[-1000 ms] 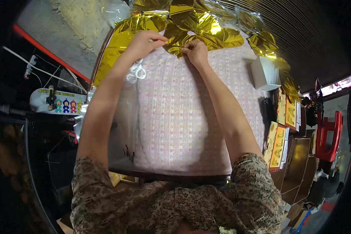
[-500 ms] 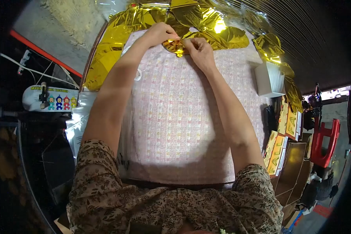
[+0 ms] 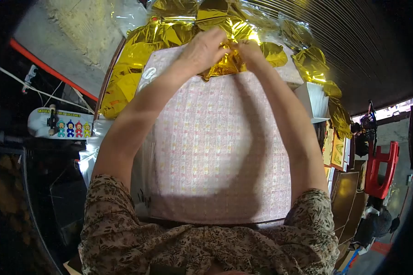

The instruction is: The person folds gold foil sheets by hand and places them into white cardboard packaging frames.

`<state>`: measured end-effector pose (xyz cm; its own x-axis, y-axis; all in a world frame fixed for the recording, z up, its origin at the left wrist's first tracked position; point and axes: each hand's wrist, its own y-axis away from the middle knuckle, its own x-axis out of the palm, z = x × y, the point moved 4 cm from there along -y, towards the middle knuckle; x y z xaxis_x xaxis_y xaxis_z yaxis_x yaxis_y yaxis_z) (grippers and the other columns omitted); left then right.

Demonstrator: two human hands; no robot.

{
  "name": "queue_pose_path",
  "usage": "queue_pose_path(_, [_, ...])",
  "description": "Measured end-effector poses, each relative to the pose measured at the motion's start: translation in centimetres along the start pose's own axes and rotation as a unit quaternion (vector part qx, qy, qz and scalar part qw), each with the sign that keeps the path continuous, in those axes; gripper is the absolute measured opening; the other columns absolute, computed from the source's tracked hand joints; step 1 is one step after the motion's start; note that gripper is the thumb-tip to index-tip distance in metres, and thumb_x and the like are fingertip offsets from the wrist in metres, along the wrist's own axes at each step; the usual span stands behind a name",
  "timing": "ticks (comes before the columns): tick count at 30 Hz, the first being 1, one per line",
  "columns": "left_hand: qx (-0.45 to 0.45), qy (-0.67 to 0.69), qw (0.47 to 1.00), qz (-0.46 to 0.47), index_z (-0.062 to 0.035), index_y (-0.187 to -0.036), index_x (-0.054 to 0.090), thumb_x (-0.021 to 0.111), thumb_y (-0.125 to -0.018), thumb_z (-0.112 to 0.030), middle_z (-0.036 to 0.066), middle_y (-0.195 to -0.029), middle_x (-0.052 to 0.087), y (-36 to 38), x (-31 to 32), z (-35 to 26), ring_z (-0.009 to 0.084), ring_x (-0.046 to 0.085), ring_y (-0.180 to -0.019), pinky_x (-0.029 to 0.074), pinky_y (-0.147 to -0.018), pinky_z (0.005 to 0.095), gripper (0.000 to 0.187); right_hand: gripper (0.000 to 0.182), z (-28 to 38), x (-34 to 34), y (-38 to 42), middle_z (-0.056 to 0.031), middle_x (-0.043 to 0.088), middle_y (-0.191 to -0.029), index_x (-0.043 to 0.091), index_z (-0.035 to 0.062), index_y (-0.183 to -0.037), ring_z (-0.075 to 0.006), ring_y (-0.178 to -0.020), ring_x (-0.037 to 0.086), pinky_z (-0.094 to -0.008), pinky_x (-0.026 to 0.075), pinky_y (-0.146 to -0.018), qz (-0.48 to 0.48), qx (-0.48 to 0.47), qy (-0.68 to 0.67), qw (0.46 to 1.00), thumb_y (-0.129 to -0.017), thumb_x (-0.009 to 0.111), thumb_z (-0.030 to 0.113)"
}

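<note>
Both my hands are raised over the far side of a pink-and-white checked cloth (image 3: 206, 156). Fingers of my left hand (image 3: 203, 51) are closed on a shiny gold foil balloon (image 3: 225, 65), which looks flat and hangs down to the cloth. On its right side, my right hand (image 3: 251, 52) pinches the same foil, with the fingertips partly blurred. More gold foil (image 3: 137, 59) lies spread behind and to the left of my hands. A small white looped cord (image 3: 148, 74) rests on the cloth by my left forearm.
At the right edge of the table stands a white box (image 3: 313, 103), with gold foil (image 3: 337, 110) draped beside it. Printed cardboard packs (image 3: 337, 151) are below it. A red plastic stool (image 3: 382, 169) is farther right. At left there is a skateboard (image 3: 59, 123).
The gold foil has been lifted and now hangs more upright between my hands. My left hand has moved right, and my right hand has shifted slightly right. The white cord shows more.
</note>
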<state>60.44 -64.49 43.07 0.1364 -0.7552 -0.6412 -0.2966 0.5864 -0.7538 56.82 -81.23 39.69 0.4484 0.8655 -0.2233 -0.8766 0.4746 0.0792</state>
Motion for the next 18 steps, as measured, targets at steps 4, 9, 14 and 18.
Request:
queue_pose_path(4, [-0.102,-0.137,0.946,0.276,-0.0058,-0.092,0.07,0.071,-0.087,-0.03,0.011,-0.094,0.07,1.1,1.7,0.2,0.0323,0.069,-0.091,0.052,-0.081,0.046,0.025,0.023,2.2,-4.3,-5.8,-0.0125,0.067,-0.068,0.07,-0.0028,-0.08,-0.017,-0.058,0.059,-0.0376,0.046,-0.053,-0.066,-0.118,0.158,0.978,-0.09,0.072,0.018])
queue_pose_path(9, [-0.108,-0.141,0.96,0.217,-0.0024,-0.103,0.069,0.069,-0.091,-0.034,0.015,-0.103,0.069,-1.7,4.1,0.0,0.0345,0.068,-0.098,0.051,-0.091,0.047,0.033,0.025,9.5,-10.2,-5.1,-0.0089,0.07,-0.076,0.075,-0.0039,-0.102,-0.0131,-0.064,0.061,-0.0315,0.049,-0.056,-0.161,-0.208,0.174,0.949,-0.091,0.072,0.019])
queue_pose_path(14, [-0.202,0.029,0.964,0.169,-0.0029,-0.142,0.043,0.082,-0.077,-0.05,0.022,-0.144,0.042,-3.4,9.4,1.5,0.0386,0.041,-0.136,0.038,-0.11,0.0535,0.089,0.035,11.0,-9.4,-3.7,-0.015,0.074,-0.103,0.07,-0.0038,-0.119,-0.0179,-0.088,0.068,-0.0304,0.054,-0.077,0.036,-0.187,0.181,0.965,-0.095,0.071,0.021])
queue_pose_path(18, [-0.254,-0.017,0.937,0.24,-0.0019,-0.156,0.021,0.087,-0.057,-0.066,0.027,-0.151,0.036,-2.9,9.8,1.6,0.0482,0.036,-0.139,0.032,-0.117,0.0511,0.135,0.015,13.3,-14.4,-4.1,-0.0063,0.068,-0.075,0.072,-0.0046,-0.094,-0.0124,-0.06,0.059,-0.0278,0.048,-0.053,-0.075,-0.198,0.068,0.975,-0.094,0.067,0.01])
